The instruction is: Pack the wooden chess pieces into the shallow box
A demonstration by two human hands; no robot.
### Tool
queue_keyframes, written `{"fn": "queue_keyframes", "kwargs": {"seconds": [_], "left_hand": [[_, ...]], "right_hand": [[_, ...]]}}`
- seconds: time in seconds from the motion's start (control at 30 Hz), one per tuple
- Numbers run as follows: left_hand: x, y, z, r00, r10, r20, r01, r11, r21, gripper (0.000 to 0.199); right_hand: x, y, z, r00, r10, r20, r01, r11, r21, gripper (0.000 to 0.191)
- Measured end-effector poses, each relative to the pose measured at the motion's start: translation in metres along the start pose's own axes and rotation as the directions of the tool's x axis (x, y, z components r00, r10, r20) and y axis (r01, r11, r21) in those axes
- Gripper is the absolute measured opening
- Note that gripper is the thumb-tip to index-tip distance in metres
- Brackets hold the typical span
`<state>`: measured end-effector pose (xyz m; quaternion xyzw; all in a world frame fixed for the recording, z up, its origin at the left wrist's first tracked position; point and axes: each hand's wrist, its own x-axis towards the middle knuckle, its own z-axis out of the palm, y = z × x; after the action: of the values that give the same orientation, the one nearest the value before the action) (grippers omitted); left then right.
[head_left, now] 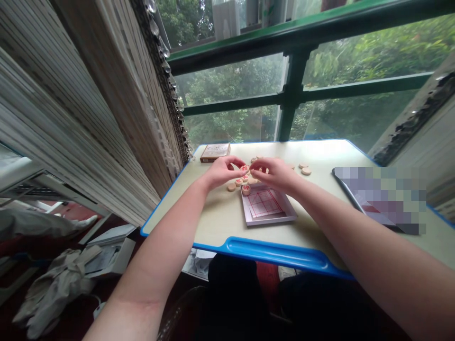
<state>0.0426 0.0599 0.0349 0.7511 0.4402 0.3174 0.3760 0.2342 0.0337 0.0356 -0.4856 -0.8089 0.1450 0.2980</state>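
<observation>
Between the thumb and fingers of my left hand (224,171) is a round wooden Chinese chess piece (244,168) with a red character, its face turned up toward me. My right hand (272,173) is beside it over the pile, fingers curled down; whatever they grip, if anything, is hidden. Below my hands lie several loose pieces (238,182), some partly covered by my fingers. Nearer to me stands a shallow open box (245,215) with a paper sheet with a red grid (266,202) inside. One red-marked piece (246,190) sits in its far left corner.
The cream table (213,227) has a blue rim and a blue front trough (277,249). At the back left lies a flat box (215,152). Two pieces (306,171) lie off to the right. A dark-edged, blurred-out object (384,199) rests at the right. A curtain (88,94) hangs at the left.
</observation>
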Motion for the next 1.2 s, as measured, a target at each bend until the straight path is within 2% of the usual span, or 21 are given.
{"fn": "queue_keyframes", "kwargs": {"seconds": [0.13, 0.27, 0.37, 0.47, 0.57, 0.63, 0.77, 0.97, 1.2], "left_hand": [[-0.002, 0.002, 0.005, 1.000, 0.024, 0.016, -0.023, 0.997, -0.077, 0.035], [-0.002, 0.003, 0.004, 0.997, 0.074, 0.023, -0.070, 0.987, -0.141, 0.038], [0.000, 0.001, 0.001, 0.998, 0.063, 0.019, -0.058, 0.978, -0.202, 0.034], [0.001, -0.002, -0.003, 1.000, -0.024, 0.010, 0.025, 0.991, -0.128, 0.022], [0.001, -0.005, -0.006, 0.992, -0.100, 0.071, 0.100, 0.995, 0.016, 0.017], [-0.001, -0.005, -0.008, 0.985, -0.126, 0.118, 0.119, 0.991, 0.067, 0.017], [-0.004, 0.000, -0.008, 0.964, -0.174, 0.201, 0.149, 0.980, 0.133, 0.017], [-0.006, 0.000, -0.007, 0.947, -0.200, 0.251, 0.163, 0.973, 0.161, 0.017], [-0.003, -0.006, -0.001, 0.951, -0.175, 0.254, 0.155, 0.983, 0.095, 0.011]], "right_hand": [[0.001, -0.006, 0.004, 0.992, 0.124, -0.023, -0.119, 0.981, 0.155, 0.025], [0.004, -0.006, 0.004, 0.965, 0.256, 0.058, -0.256, 0.871, 0.420, 0.024], [0.004, -0.007, -0.003, 0.930, 0.341, 0.136, -0.363, 0.804, 0.470, 0.024], [0.002, -0.010, -0.013, 0.929, 0.293, 0.226, -0.361, 0.851, 0.382, 0.018], [-0.001, -0.013, -0.022, 0.920, 0.169, 0.353, -0.262, 0.937, 0.233, 0.015], [-0.003, -0.015, -0.025, 0.883, 0.133, 0.450, -0.212, 0.969, 0.130, 0.016], [-0.006, -0.024, -0.026, 0.791, 0.174, 0.586, -0.151, 0.985, -0.088, 0.021], [-0.007, -0.029, -0.021, 0.784, 0.217, 0.582, -0.072, 0.962, -0.262, 0.021], [-0.008, -0.030, -0.014, 0.817, 0.177, 0.548, -0.018, 0.959, -0.283, 0.030]]}}
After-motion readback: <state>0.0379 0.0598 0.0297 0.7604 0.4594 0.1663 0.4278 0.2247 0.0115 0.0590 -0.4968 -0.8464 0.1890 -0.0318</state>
